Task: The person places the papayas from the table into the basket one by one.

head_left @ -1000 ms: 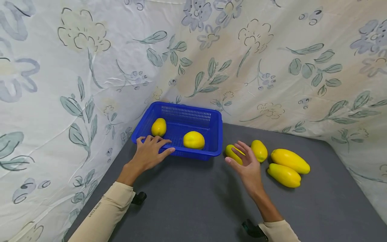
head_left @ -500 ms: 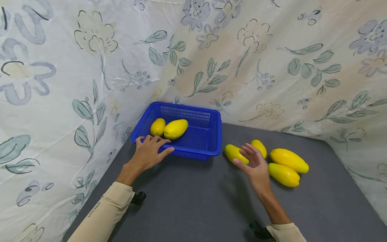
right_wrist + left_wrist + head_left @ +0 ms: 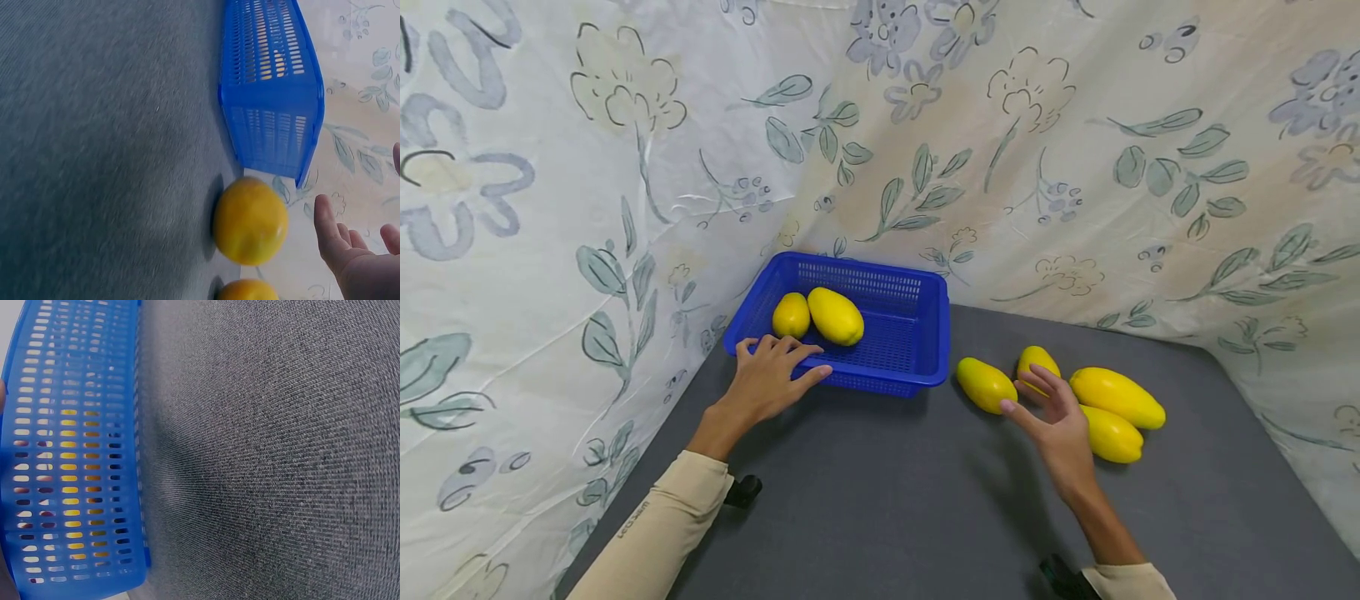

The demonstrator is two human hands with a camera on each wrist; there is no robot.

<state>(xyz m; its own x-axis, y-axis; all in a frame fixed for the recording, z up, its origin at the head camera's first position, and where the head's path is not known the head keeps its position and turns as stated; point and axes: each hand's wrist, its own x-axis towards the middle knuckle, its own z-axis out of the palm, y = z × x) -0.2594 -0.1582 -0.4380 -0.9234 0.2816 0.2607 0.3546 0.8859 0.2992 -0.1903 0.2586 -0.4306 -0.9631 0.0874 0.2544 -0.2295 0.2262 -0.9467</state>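
In the head view a blue plastic basket (image 3: pixel 895 379) holds two yellow fruits, mango-like in shape: a rounder-looking fruit (image 3: pixel 792 315) at the left and a longer fruit (image 3: pixel 837 317) beside it. My left hand (image 3: pixel 769 379) holds the basket's near rim, fingers bent over it and thumb along the outside. To the basket's right, my right hand (image 3: pixel 1060 429) hovers with spread fingers and nothing in them. Closest to its thumb lies a yellow fruit (image 3: pixel 985 385); another fruit (image 3: pixel 1037 364) is partly hidden behind its fingers.
Two more yellow fruits, an upper fruit (image 3: pixel 1117 397) and a lower fruit (image 3: pixel 1116 437), lie together right of my right hand on the grey tabletop (image 3: pixel 880 500). A flowered cloth (image 3: pixel 1075 167) hangs behind and at the left.
The longer fruit has rolled leftward inside the basket, turned, and come up beside the other. My right hand has moved right, away from the basket. My left hand has stayed on the rim.
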